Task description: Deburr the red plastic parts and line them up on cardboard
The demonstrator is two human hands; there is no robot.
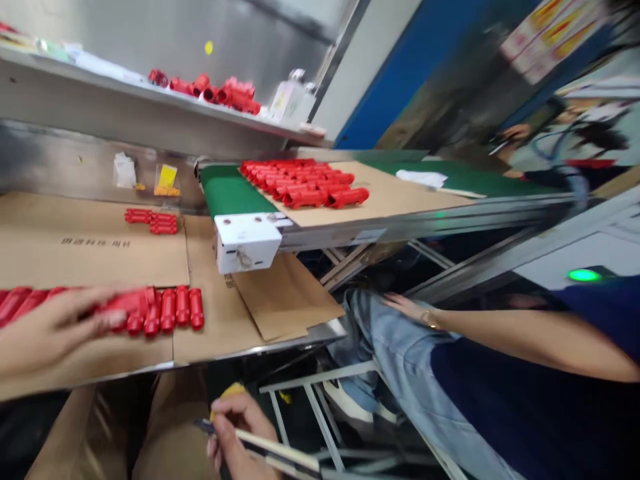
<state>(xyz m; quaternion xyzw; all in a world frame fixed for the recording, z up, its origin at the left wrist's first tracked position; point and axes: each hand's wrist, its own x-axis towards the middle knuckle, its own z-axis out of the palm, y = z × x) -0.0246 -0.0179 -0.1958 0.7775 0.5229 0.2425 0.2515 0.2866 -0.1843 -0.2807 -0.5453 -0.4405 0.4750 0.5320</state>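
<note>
Here we are on the head camera, tilted hard: our left hand [55,327] lies low across the view, fingers flat and spread over a row of glossy red plastic tubes [175,308] on the brown cardboard sheet [95,247] covering the steel counter; whether it grips any, we can't tell. Our right hand [235,427] sits below the edge, pinched narrow on a long flat cream-and-black strip [280,453], a yellow scrap [230,393] just behind it. Farther up, a short stack of red tubes [150,221] lies apart on the cardboard. On the green conveyor belt [227,190], a tan cardboard sheet [395,190] carries a dense block of red tubes [300,183] in rows, its far half bare. More red tubes [205,90] crowd the steel shelf [100,87] above. Room to move? The counter's front edge [260,350] runs just below the left hand, a white box [247,243] juts out at the belt's end, and a co-worker's bare arm [520,330] stretches across the right.
</note>
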